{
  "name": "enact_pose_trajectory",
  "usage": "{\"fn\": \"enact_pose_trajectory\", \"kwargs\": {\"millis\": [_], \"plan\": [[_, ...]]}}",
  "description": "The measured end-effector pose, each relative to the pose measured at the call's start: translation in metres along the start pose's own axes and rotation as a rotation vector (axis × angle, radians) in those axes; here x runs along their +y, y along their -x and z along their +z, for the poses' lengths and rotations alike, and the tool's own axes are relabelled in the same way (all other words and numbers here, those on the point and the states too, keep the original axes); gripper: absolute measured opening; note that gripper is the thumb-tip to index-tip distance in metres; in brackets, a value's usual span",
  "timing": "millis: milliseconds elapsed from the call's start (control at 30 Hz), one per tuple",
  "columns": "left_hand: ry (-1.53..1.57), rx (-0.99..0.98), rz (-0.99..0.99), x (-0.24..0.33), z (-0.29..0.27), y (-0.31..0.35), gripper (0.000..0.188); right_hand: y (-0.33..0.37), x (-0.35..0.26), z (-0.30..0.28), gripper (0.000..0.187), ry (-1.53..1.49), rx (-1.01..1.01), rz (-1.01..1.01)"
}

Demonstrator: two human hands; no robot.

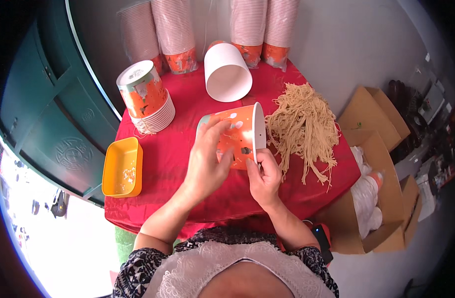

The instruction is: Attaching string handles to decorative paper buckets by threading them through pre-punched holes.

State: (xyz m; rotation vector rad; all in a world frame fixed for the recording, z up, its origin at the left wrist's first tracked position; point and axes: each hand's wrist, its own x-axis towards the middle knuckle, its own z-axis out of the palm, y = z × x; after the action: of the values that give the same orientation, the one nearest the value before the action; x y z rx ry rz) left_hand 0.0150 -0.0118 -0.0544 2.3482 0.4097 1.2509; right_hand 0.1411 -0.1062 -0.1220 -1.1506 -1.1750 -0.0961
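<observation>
An orange printed paper bucket (240, 129) is held on its side above the table, its white rim turned to the right. My right hand (265, 179) pinches the lower part of that rim between thumb and fingers. Small dark holes show in the wall near the rim. My left hand (207, 154) is beside the bucket's orange side, fingers spread and slightly blurred; whether the fingertips touch it I cannot tell. Right of the bucket lies a heap of tan cords (304, 129). Behind it, a white bucket (227, 74) rests on its side, mouth facing me.
A nested stack of upturned orange buckets (145, 102) stands at left, behind a yellow plastic tub (122, 169) with small white scraps. Tall plastic-wrapped bucket stacks (173, 30) line the wall. The red tablecloth (168, 149) covers the table. Open cardboard boxes (386, 174) stand on the right.
</observation>
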Motion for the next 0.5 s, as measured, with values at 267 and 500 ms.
{"fn": "enact_pose_trajectory", "kwargs": {"millis": [267,500], "plan": [[-0.021,0.029,0.047,-0.004,0.015,0.029,0.045,0.025,-0.005,-0.002,0.012,-0.452,-0.081,0.363],[0.03,0.112,0.091,-0.002,0.017,0.042,0.037,0.033,-0.01,0.005,0.022,-0.773,-0.016,0.506]]}}
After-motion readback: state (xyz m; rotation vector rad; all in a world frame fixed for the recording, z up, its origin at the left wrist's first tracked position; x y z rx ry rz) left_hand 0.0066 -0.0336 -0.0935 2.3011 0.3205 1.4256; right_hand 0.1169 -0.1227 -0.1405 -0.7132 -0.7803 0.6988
